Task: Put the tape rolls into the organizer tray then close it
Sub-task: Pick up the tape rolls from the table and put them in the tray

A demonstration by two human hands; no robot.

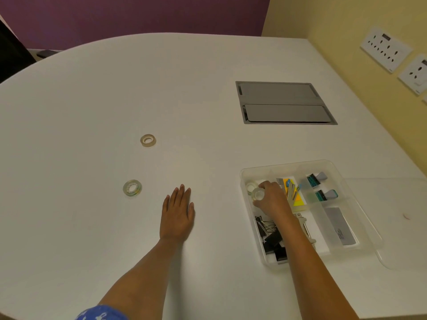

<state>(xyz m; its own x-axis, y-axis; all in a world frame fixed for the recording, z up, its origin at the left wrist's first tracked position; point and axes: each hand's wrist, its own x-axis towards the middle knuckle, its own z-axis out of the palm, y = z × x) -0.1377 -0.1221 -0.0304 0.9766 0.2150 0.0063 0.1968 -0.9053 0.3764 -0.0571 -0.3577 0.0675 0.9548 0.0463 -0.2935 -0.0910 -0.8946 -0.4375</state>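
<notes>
A clear plastic organizer tray [360,218] sits open on the white table at the right. My right hand [272,199] is inside its far-left compartment, holding a clear tape roll [258,195]. Another clear tape roll [250,187] lies in that compartment just beyond it. Two more tape rolls lie flat on the table to the left: a beige tape roll [148,140] farther away and a greenish clear tape roll [132,188] nearer. My left hand [178,213] rests flat on the table, fingers spread, right of the nearer roll. The tray's clear lid [402,241] lies on the table to its right.
The tray also holds black binder clips [271,241], yellow sticky notes [298,199], two teal clips [318,188] and a grey card [340,227]. A grey cable hatch [284,102] is set into the table beyond it. Wall sockets [385,49] are on the yellow wall at the right.
</notes>
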